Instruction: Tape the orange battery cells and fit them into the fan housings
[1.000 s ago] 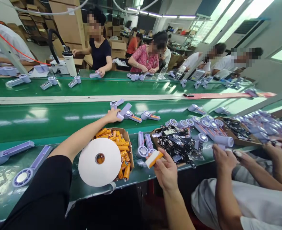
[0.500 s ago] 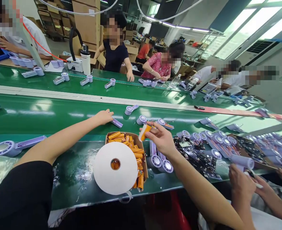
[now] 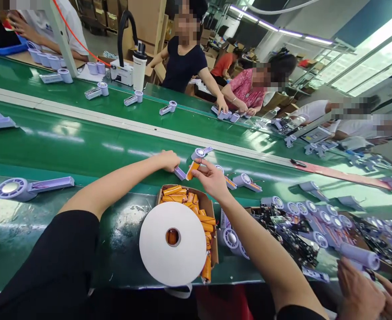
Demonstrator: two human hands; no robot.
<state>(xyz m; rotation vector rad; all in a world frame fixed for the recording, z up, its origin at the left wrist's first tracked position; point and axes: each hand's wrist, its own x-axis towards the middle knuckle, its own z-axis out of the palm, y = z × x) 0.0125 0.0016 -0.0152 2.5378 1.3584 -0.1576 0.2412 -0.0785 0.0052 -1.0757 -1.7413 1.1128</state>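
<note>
On the worktop (image 3: 119,249), a white tape roll (image 3: 152,249) overlaps the battery box (image 3: 216,249). Beyond, the right hand (image 3: 212,181) pinches an orange battery cell (image 3: 192,170); a slack pinch could drop it. The left hand (image 3: 168,160) touches a lilac fan housing (image 3: 180,173), its grip hidden.

The purple housing (image 3: 179,173) has a straight, shallow arm slanting toward 4 o'clock; its other end is hidden. Just beside it at 3 o'clock, the orange battery (image 3: 194,169), pale along its left edge, tilts with its top toward 1 o'clock.
</note>
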